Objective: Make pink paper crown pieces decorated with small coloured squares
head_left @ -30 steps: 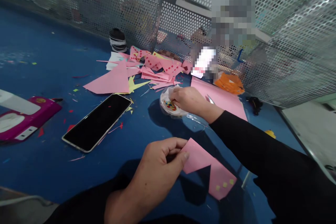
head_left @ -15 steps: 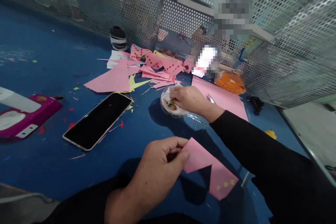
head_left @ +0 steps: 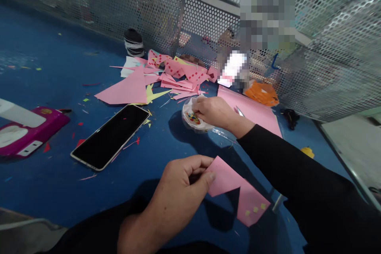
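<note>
Between thumb and fingers, my left hand [head_left: 178, 190] pinches the left end of a pink paper piece [head_left: 228, 180] with a notch cut in its lower edge. Three small yellow squares [head_left: 255, 209] sit on the paper's right part. My right hand [head_left: 216, 113] reaches into a small round bowl [head_left: 190, 127] lined with white material, its fingers pressed together at the inside. Tiny coloured paper bits [head_left: 193, 118] lie in the bowl. Whether the right fingertips grip a bit is hidden.
A black-screened phone [head_left: 111, 137] lies left of the bowl, beside a magenta-and-white device [head_left: 35, 129]. Pink paper scraps [head_left: 178, 83], a black-and-white thread spool [head_left: 133, 42] and an orange bundle [head_left: 262, 93] line the back. A pink sheet [head_left: 256, 111] lies under metal scissors [head_left: 239, 111]. Perforated metal panels [head_left: 154, 12] rise behind.
</note>
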Motion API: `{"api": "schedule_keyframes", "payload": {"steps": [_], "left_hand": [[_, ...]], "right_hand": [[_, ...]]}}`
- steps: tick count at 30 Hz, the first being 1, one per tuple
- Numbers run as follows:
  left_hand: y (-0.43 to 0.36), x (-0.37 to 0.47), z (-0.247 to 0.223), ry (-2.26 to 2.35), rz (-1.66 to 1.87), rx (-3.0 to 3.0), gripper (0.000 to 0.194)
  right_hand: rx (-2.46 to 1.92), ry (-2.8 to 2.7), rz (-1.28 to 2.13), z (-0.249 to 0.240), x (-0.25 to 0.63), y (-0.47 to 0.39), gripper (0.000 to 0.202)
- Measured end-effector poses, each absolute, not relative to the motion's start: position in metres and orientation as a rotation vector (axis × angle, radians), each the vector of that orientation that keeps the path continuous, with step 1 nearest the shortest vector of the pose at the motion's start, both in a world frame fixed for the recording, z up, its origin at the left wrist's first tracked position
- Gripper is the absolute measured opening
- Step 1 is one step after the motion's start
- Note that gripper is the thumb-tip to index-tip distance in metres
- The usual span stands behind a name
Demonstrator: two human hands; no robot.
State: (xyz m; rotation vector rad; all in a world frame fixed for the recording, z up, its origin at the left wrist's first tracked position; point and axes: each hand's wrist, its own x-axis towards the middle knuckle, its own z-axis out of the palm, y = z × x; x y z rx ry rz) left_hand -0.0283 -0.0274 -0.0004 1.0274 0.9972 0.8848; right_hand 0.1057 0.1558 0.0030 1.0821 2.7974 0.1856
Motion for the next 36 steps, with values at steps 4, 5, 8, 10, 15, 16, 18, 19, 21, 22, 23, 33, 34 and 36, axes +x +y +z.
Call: {"api": "schedule_keyframes", "payload": {"steps": [4,5,8,10,15,16,18,19,21,22,23,33,34,36], "left_hand": [[-0.028,-0.028,0.0,1.005,0.882,1.023,0.024],[-0.028,-0.028,-0.001,1.003,0.882,1.024,0.024],[-0.027,-0.027,-0.002,1.008,0.882,1.027,0.023],[-0.027,-0.027,-0.003,1.019,0.886,1.025,0.023],[-0.025,-0.027,-0.005,1.033,0.892,1.035,0.024],[-0.025,-0.027,-0.005,1.034,0.899,1.04,0.024],[-0.023,-0.027,-0.004,1.033,0.919,1.051,0.025],[-0.023,-0.027,-0.004,1.037,0.928,1.059,0.024],[-0.021,-0.027,-0.004,1.058,0.939,1.079,0.024],[-0.021,-0.027,-0.004,1.073,0.942,1.09,0.024],[-0.021,-0.027,-0.004,1.086,0.945,1.1,0.024],[-0.02,-0.029,-0.003,1.1,0.979,1.137,0.025],[-0.02,-0.029,-0.002,1.104,0.976,1.14,0.026],[-0.02,-0.029,-0.002,1.122,0.977,1.153,0.027]], "right_hand": [[1.089,2.807,0.182,0.002,0.106,0.157,0.025],[1.089,2.81,0.177,0.001,0.106,0.157,0.025],[1.093,2.832,0.15,0.001,0.107,0.158,0.025],[1.133,2.881,0.087,0.003,0.108,0.158,0.023],[1.314,3.032,-0.236,0.014,0.114,0.152,0.017],[1.338,3.063,-0.3,0.016,0.115,0.15,0.016],[1.385,3.109,-0.402,0.02,0.119,0.146,0.016],[1.41,3.119,-0.444,0.022,0.12,0.144,0.015],[1.47,3.119,-0.544,0.022,0.123,0.141,0.013],[1.513,3.11,-0.618,0.022,0.124,0.14,0.011],[1.561,3.097,-0.7,0.022,0.125,0.139,0.01],[1.953,3.143,-1.245,0.047,0.141,0.088,0.007],[1.992,3.135,-1.276,0.049,0.144,0.076,0.008],[2.088,3.101,-1.289,0.05,0.153,0.049,0.01]]}}
